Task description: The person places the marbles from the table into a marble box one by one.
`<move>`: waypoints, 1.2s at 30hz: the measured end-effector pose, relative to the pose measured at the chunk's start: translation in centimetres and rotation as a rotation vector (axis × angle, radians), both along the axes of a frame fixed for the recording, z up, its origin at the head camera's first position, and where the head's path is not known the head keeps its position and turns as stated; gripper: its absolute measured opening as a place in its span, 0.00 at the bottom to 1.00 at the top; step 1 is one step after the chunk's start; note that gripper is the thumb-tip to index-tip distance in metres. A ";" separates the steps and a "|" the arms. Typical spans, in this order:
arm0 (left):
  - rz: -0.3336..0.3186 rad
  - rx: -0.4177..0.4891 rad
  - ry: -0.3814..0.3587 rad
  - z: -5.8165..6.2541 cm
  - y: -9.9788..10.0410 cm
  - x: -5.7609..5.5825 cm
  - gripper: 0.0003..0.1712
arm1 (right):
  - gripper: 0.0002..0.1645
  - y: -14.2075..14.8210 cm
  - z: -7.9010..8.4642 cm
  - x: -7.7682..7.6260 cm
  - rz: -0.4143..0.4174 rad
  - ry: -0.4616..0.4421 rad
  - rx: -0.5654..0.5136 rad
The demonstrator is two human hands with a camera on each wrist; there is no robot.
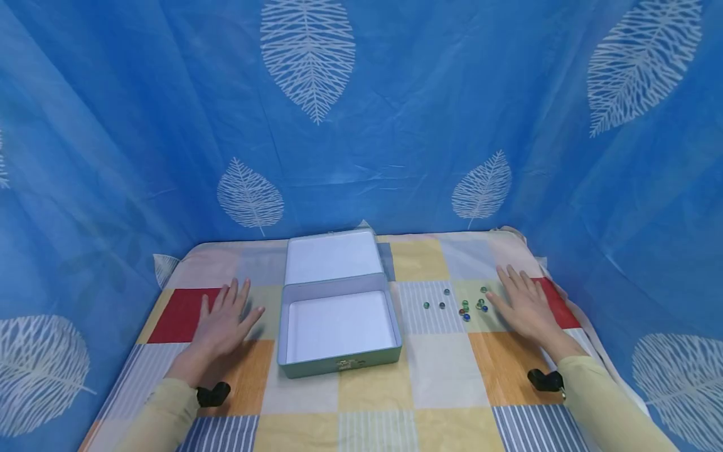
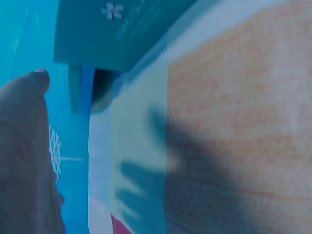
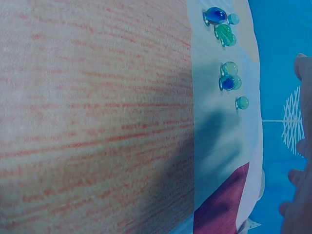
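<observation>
A green metal box (image 1: 369, 358) with a white inside stands at mid-table, its hinged lid (image 1: 332, 257) tipped back and its bottom bare. To its right, several glass marbles (image 1: 465, 317) in green, blue and red lie loose on the cloth. My left hand (image 1: 222, 321) hovers left of the box, fingers spread and holding nothing. Beside the marbles my right hand (image 1: 526, 309) is held over the cloth, fingers straight, also without anything in it. The left wrist view shows the box's outer side (image 2: 97, 39); the right wrist view shows marbles (image 3: 215, 15) past the fingers' shadow.
A patchwork tablecloth (image 1: 375, 392) covers the table. Blue curtains (image 1: 367, 157) with white leaf prints hang behind the table and on both sides. Black straps (image 1: 213, 395) sit at the wrists, below light sleeves (image 1: 160, 417).
</observation>
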State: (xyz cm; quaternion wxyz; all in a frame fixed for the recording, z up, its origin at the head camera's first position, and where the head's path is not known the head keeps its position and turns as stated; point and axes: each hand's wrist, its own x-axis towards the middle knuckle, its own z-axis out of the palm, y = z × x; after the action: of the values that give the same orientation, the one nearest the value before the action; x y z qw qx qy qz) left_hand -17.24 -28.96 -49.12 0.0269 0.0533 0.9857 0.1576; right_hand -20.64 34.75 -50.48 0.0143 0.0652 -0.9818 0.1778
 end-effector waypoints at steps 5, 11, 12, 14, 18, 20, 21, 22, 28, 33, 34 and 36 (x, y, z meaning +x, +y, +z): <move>-0.061 0.145 0.005 0.1 1.3 1.0 0.51 | 0.53 0.5 -0.1 -0.4 -0.003 -0.047 -0.137; -0.150 0.451 -0.084 -0.4 3.7 3.3 0.47 | 0.50 1.3 -0.7 -0.6 -0.018 -0.080 -0.237; -0.153 0.481 -0.125 -0.5 4.0 3.7 0.49 | 0.50 1.3 -0.8 -0.7 -0.023 -0.078 -0.242; -0.147 0.524 -0.188 -0.6 4.4 4.4 0.53 | 0.48 1.4 -1.1 -1.0 -0.029 -0.074 -0.254; -0.122 0.562 -0.279 -1.0 5.4 5.1 0.64 | 0.45 1.7 -1.7 -1.3 -0.031 -0.064 -0.250; -0.111 0.598 -0.309 -1.2 5.6 5.2 0.68 | 0.43 1.8 -1.8 -1.6 -0.022 -0.062 -0.255; -0.104 0.617 -0.318 -1.3 5.7 5.2 0.69 | 0.42 1.8 -1.9 -1.7 -0.016 -0.063 -0.255; -0.104 0.639 -0.326 -1.4 5.7 5.2 0.70 | 0.42 1.9 -2.0 -1.8 -0.011 -0.063 -0.258; -0.075 0.709 -0.356 -1.9 5.6 5.3 0.72 | 0.38 1.9 -2.3 -2.4 -0.001 -0.066 -0.263; -0.047 0.678 -0.376 -1.8 5.6 5.4 0.71 | 0.35 2.0 -2.3 -2.7 -0.013 -0.075 -0.270; -0.043 0.670 -0.380 -1.8 5.6 5.4 0.71 | 0.34 2.0 -2.3 -2.7 -0.014 -0.077 -0.271; -0.033 0.648 -0.383 -1.8 5.6 5.4 0.70 | 0.33 2.1 -2.3 -2.7 -0.012 -0.076 -0.276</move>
State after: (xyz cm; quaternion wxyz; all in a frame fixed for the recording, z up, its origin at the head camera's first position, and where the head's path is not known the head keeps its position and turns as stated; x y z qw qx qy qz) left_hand -11.89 -23.36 -50.89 0.1952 0.0446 0.8607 0.4680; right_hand -23.30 36.81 -52.80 -0.0132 0.0498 -0.9482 0.3134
